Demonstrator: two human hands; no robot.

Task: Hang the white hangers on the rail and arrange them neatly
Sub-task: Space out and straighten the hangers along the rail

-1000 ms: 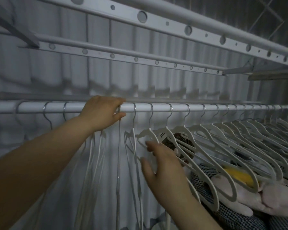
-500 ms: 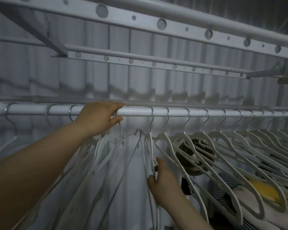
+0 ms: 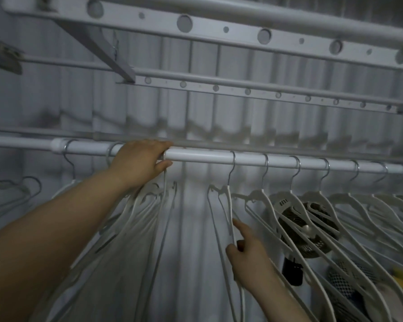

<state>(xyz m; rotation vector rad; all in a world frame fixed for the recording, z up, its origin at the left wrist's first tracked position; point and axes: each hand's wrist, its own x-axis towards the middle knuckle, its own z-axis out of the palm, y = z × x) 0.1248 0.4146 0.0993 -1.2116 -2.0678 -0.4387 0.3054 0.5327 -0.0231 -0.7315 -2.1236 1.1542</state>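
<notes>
The right hand (image 3: 249,254), nearest the camera and below the white round metal rail (image 3: 200,156), pinches the lower arm of one thin white plastic hanger (image 3: 228,205) between thumb and fingers, with the index finger extended up along its edge. That hanger's steel hook sits over the rail at the left end of the evenly spaced row. The grip low on the frame appears intended to steer the hanger sideways along the rail without lifting the hook off.

The left hand (image 3: 141,162) is higher and farther, closed over the top of the rail with the thumb beneath it. Under it, against its right edge, hangs a bunched group of white hangers (image 3: 149,210), their arms pressed close together. The hand probably serves as a stop holding this bunch in place on the rail.

Between the bunch and the held hanger the rail is bare, an open gap. To the right along the rail, the spaced row of white hangers (image 3: 335,205) runs out of view at regular intervals. Judged from this, hanging is largely done and spacing is the step in hand.

Behind the row, below the rail, a small dark round fan (image 3: 308,228) is visible. Farthest back, above the rail, stands a grey perforated metal frame (image 3: 265,36) against corrugated walling.
</notes>
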